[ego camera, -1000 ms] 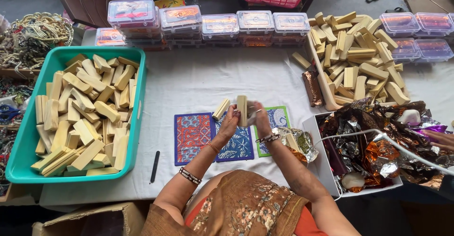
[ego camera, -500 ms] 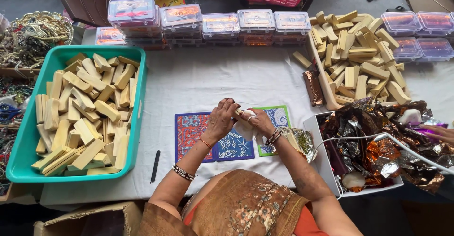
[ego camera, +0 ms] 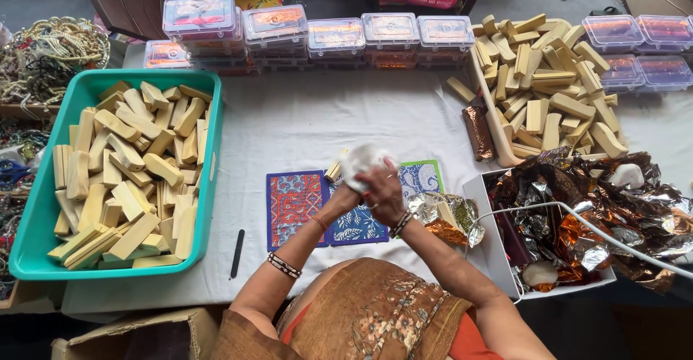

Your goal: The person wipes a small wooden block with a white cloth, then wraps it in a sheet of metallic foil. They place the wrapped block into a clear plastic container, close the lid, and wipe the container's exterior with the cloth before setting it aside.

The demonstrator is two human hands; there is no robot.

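Observation:
My left hand (ego camera: 345,194) and my right hand (ego camera: 384,190) are pressed together above the white table cover. Between them they grip a white wad of cloth or paper (ego camera: 361,158). A pale wooden stick (ego camera: 334,170) pokes out to the left under the wad. Beneath the hands lie three patterned cards: a red and blue one (ego camera: 292,208), a blue one (ego camera: 357,228) and a green-edged one (ego camera: 424,176). A crumpled piece of silver and gold foil (ego camera: 446,217) lies just right of my right wrist.
A teal tray (ego camera: 211,165) at left holds several pale sticks. A black pen (ego camera: 237,253) lies beside it. At right are a white tray (ego camera: 498,137) of sticks and a white box (ego camera: 482,187) of foil wrappers. Clear lidded boxes (ego camera: 336,36) line the back.
A second ago both hands held a few pale sticks upright over the cards. They have since closed together, and the white wad now covers what they hold.

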